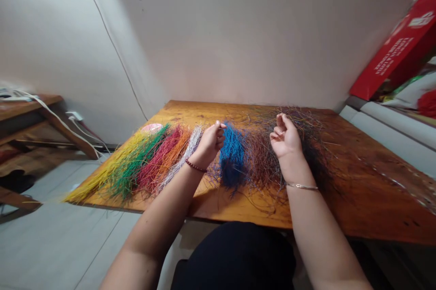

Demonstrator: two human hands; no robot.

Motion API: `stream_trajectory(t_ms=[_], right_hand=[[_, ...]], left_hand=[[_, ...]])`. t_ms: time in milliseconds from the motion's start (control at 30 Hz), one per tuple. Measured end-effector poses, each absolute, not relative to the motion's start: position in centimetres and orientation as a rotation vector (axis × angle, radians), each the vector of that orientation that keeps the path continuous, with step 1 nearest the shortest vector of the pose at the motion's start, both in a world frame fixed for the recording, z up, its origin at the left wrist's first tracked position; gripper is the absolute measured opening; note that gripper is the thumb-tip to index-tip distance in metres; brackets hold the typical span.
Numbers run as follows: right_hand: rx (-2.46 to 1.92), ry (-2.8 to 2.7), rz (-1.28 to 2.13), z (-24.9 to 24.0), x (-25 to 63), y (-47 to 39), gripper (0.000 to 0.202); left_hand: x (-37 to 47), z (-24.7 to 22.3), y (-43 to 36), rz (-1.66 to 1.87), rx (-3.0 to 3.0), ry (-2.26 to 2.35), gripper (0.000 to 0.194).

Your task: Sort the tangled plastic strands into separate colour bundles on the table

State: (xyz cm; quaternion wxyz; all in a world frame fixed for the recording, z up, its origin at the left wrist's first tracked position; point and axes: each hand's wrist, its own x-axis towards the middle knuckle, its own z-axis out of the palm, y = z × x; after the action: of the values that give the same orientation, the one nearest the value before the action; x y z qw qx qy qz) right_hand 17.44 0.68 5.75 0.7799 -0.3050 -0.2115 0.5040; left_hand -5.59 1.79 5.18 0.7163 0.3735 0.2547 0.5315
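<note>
Nearest, at the bottom centre of the frame, is dark clothing [235,258]. Both forearms reach from there over the wooden table [361,203], a beaded bracelet [195,166] on the left wrist and a slim metallic bangle [302,186] on the right.

The step in hand looks like fine fingertip work above sorted strands. The left hand [211,140] is raised mid-frame, between the white bundle [186,151] and the blue bundle [232,144]; its grip is drawn closed, thumb to curled forefinger. The right hand [286,137], right of centre, is over the brown bundle [260,156] and the dark tangle [315,144], its fingertips also gathered. I cannot tell whether either grip has a strand in it. Strands this thin call for a light, precise pinch, and a slow pull where they cross.

Leftward lie the orange bundle [175,150], crimson bundle [160,153], green bundle [136,160] and yellow bundle [105,167], fanned out slantwise. All look wiry, slender and kinked; the brown and dark ones mesh into a springy thicket, likely to snag. A flat pink piece [152,127] sits by the far ends of the yellow and green ones.

Beyond are a glossy red box [391,49], upper right, and the smooth pale wall [221,31].
</note>
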Motion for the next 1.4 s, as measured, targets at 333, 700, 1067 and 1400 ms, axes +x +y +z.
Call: stream_trajectory(t_ms=[333, 700, 1067, 1400], right_hand=[[-0.853, -0.798, 1.409, 4.9, 12.4, -0.4, 0.021], [-0.770, -1.126, 1.393, 3.8, 8.5, -1.8, 0.030], [-0.655, -1.081, 1.467, 4.2, 8.8, -2.3, 0.029], [-0.673, -1.067, 1.418, 4.3, 8.9, -2.3, 0.032]], left_hand=[[-12.6, 12.5, -6.8, 1.290, 0.744, 0.354, 0.023], [-10.2, 8.2, -5.7, 1.045, 1.644, 1.257, 0.040], [-9.5, 8.5, -6.3, 1.084, 1.907, 1.314, 0.030], [-8.8, 9.2, -7.8, 0.950, 1.729, 1.209, 0.035]])
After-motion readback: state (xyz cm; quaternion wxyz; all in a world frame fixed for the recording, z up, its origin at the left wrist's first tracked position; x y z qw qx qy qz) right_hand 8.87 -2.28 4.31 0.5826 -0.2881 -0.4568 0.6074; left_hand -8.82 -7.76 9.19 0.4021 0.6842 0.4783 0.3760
